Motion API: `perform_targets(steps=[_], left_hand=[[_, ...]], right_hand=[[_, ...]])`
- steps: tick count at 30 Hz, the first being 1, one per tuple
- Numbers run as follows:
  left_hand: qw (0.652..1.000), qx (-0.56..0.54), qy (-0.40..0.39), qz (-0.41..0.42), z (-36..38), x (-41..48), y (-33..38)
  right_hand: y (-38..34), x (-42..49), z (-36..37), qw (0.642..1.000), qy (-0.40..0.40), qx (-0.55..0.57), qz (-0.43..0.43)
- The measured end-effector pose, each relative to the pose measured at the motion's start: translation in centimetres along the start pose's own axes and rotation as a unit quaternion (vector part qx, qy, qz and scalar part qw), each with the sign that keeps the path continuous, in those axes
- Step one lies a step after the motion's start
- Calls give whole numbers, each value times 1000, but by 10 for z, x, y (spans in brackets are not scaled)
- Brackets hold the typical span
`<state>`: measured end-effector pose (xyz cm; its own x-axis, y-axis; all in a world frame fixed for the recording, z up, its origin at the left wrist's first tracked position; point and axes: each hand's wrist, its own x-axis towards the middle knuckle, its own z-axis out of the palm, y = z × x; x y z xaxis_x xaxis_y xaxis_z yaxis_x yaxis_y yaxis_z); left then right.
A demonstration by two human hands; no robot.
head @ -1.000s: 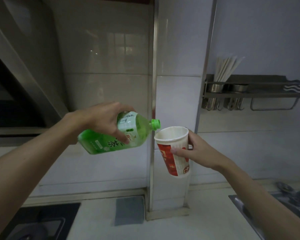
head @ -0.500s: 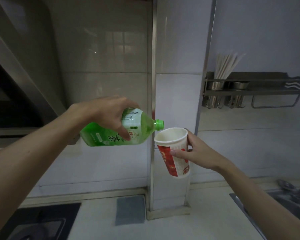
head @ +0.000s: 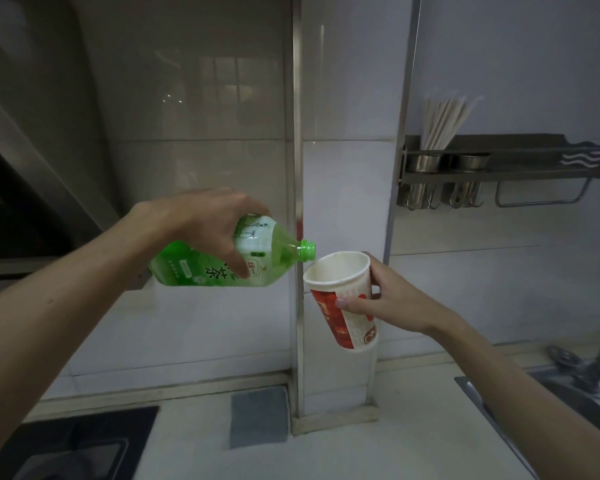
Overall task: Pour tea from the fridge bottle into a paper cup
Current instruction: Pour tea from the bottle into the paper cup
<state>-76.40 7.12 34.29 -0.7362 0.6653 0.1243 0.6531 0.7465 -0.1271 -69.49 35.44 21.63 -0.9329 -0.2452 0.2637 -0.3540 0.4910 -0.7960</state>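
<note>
My left hand grips a green tea bottle from above and holds it almost level in the air, neck pointing right. Its green mouth sits just above the left rim of a red and white paper cup. My right hand holds the cup from its right side, thumb across the front, tilted a little toward the bottle. Both are held up in front of the tiled wall, well above the counter. I see no stream of tea, and the inside of the cup looks pale.
A white counter lies below with a grey square pad by the wall. A black hob is at lower left, a steel sink with tap at lower right. A metal wall rack holds chopsticks.
The bottle has tipped further, its base rising until it lies nearly level, and its mouth has come to the cup's rim. The cup has stayed about where it was.
</note>
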Motion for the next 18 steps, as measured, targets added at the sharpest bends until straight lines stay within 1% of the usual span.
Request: perform_targets(steps=[9,18], left_hand=[[1000,-5,-18,5,-4,-1,2],[1000,20,-18,4,-6,-2,4]], right_hand=[[8,2,5,1000,-9,8,0],[11,-1,9,1000,-14,-1,7]])
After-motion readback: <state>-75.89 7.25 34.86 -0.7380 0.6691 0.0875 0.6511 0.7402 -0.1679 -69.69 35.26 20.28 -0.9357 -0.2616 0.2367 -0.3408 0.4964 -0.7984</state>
